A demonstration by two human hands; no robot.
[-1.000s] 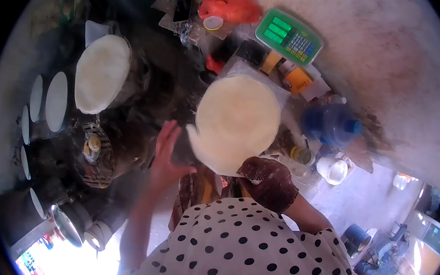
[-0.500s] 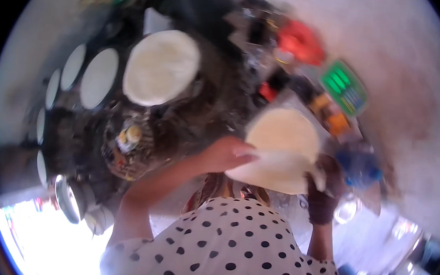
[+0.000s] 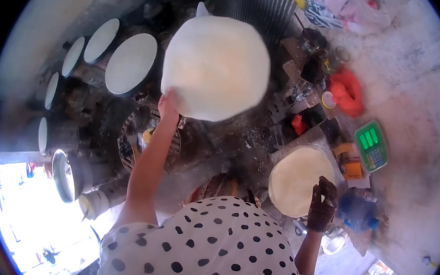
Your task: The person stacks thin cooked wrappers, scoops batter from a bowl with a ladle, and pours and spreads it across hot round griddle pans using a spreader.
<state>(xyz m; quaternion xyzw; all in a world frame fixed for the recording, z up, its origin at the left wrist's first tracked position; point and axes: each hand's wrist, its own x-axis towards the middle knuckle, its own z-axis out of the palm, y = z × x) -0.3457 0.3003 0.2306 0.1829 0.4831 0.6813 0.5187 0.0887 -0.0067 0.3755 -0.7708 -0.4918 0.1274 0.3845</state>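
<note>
My left hand (image 3: 169, 107) reaches forward and pinches the lower left edge of a large, thin, pale round flatbread (image 3: 215, 69). That flatbread spreads over a round griddle, whose surface is hidden beneath it. In a dark brown glove, my right hand (image 3: 323, 204) is at the right edge of a stack of round flatbreads (image 3: 297, 178). Its fingers are loosely curled with a gap showing between them, and I see nothing held there. The stacked flatbreads lie flat on a board to my right.
Several round griddles (image 3: 131, 64) curve away to the left. A round basket-like stand (image 3: 125, 139) is below them. On the right are a green-lit scale (image 3: 371, 145), a red bag (image 3: 346, 91), an orange box (image 3: 352, 170) and a blue water jug (image 3: 359, 212). Metal pots (image 3: 63, 175) stand lower left.
The flatbread that both hands held has been laid flat on the stack and let go. My left hand has moved forward and left to the flatbread on the griddle. The view has shifted.
</note>
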